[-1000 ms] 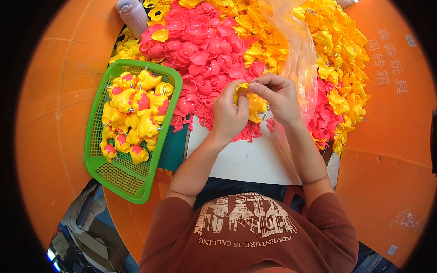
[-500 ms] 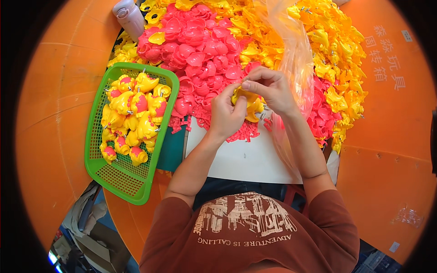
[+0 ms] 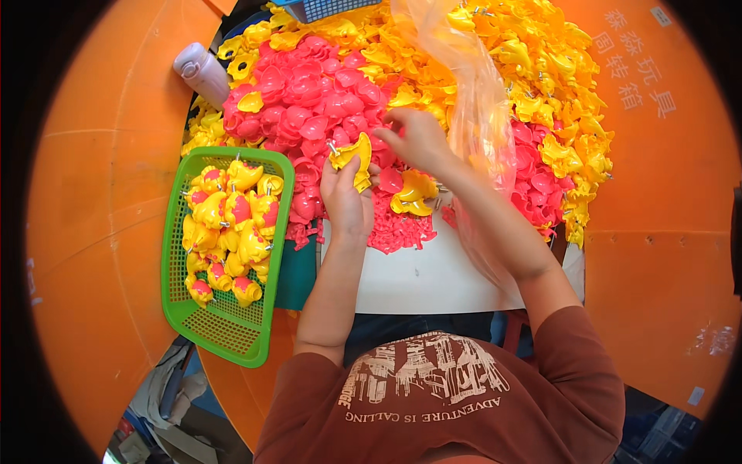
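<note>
One curved yellow plastic shell [image 3: 353, 157], glossy, pinched in left hand [image 3: 347, 197]

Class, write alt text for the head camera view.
A person's left hand holds a yellow plastic piece while the right hand reaches into a pile of pink pieces. A green basket of assembled yellow-and-pink toys sits at left.

Bare white board [image 3: 433, 274] in front of the body gives open room. Ahead, the heap of pink parts [image 3: 309, 100] and yellow parts [image 3: 556, 85] blocks the way, and a clear plastic bag [image 3: 471, 100] hangs over it (draped beside the right forearm). The green basket [image 3: 267, 255] walls off the left.
</note>
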